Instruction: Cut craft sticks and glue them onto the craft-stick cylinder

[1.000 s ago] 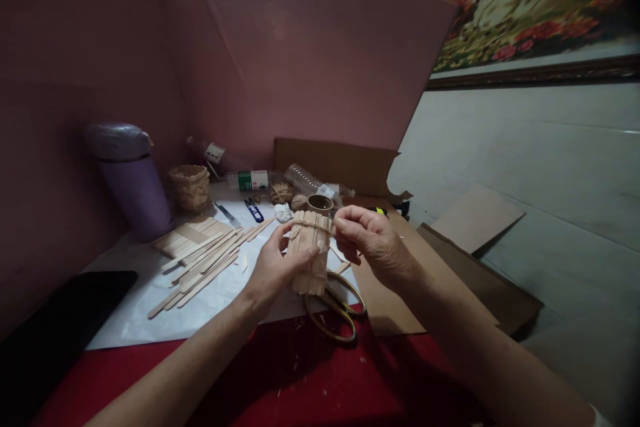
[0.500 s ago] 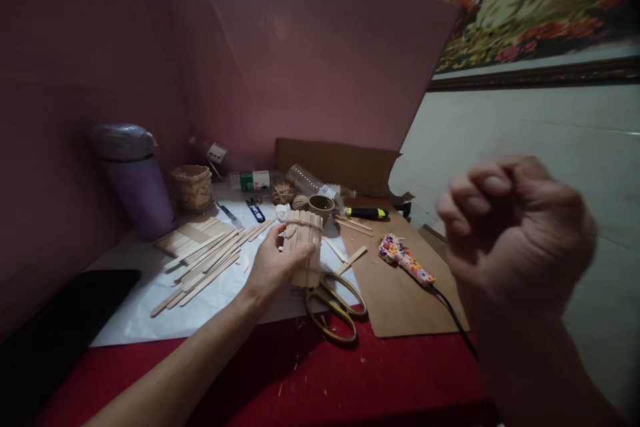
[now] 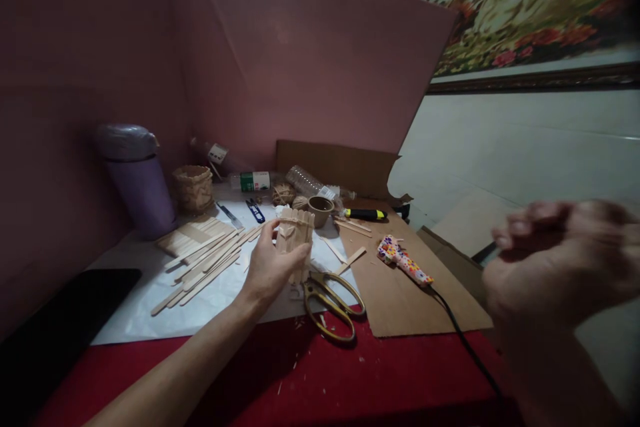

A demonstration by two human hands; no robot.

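Note:
My left hand (image 3: 270, 257) is wrapped round a small holder made of upright craft sticks (image 3: 296, 240), with twine tied round its upper part. The holder stands above the handles of the gold scissors (image 3: 334, 307). Off to the right, raised in the air, is my right hand (image 3: 560, 260), blurred by motion. Its fingers are curled closed, and anything inside them is hidden. Behind the stick holder sit a brown cup (image 3: 321, 211) and a ball of twine (image 3: 283, 193).
Loose craft sticks (image 3: 205, 270) lie on white paper at left, beside a snipper (image 3: 255, 211) and a craft knife (image 3: 229, 215). A floral glue gun (image 3: 403, 260) with a black cord rests on cardboard (image 3: 400, 313). Plastic bottles (image 3: 305, 181), a woven-looking pot (image 3: 193, 189) and a purple tumbler (image 3: 137, 180) stand behind.
My right hand has swung farther right and slightly down, still closed. My left hand has shifted a little left with the stick holder, which has turned somewhat.

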